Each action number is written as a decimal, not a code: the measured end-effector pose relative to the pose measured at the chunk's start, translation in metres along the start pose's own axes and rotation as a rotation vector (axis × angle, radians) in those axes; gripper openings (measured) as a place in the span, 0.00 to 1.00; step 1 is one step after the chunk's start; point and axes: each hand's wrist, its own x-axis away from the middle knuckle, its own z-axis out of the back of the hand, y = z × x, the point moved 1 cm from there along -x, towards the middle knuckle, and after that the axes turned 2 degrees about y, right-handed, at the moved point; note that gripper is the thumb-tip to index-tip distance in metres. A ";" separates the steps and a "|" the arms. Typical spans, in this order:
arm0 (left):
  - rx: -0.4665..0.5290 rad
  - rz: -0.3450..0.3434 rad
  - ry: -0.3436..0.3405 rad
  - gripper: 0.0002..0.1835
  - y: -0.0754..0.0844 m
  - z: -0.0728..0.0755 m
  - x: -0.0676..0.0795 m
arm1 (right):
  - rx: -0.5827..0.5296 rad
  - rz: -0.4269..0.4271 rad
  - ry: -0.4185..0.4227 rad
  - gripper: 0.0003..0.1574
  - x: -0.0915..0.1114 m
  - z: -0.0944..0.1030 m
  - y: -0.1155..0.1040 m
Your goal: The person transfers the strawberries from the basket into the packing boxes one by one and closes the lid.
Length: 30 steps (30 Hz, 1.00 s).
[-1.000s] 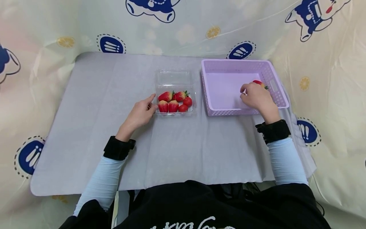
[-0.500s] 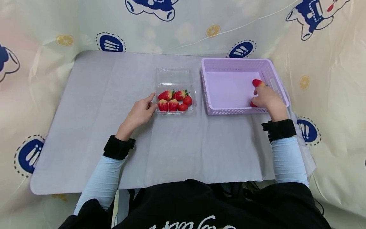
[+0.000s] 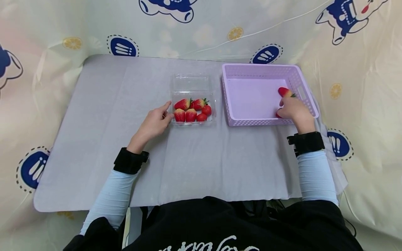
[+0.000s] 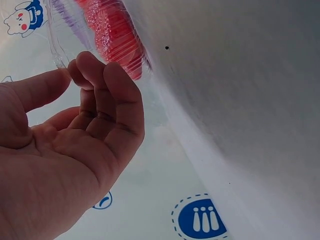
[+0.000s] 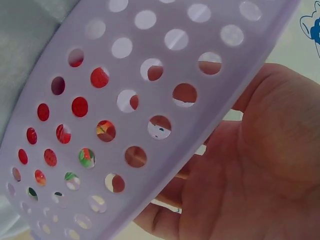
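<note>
Relaxed left hand [image 3: 153,122] touches clear plastic box [image 3: 192,84]; by right hand [image 3: 296,110], grip unclear, wrist view alone shows red fruit [image 5: 80,107] through round-holed basket [image 5: 199,116].

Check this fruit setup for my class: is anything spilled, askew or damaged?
Nothing looks spilled or damaged: all the visible red fruit is inside the clear container or purple basket. The grey cloth does look rumpled along its right edge, lying flatter elsewhere.

Two hands [image 3: 151,122], one box [image 3: 192,92], one basket [image 3: 248,96]
Fruits [image 3: 182,104]: at least six boxed, at least two in the basket.
</note>
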 end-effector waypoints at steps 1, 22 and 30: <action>0.001 0.001 0.002 0.35 0.000 0.000 0.000 | -0.001 -0.003 -0.005 0.21 0.000 0.000 0.001; 0.010 0.006 -0.010 0.35 0.001 0.001 0.001 | -0.004 0.007 -0.032 0.24 -0.005 -0.010 0.000; 0.005 0.002 -0.014 0.35 0.002 0.001 0.000 | -0.007 0.013 -0.052 0.24 -0.007 -0.010 -0.005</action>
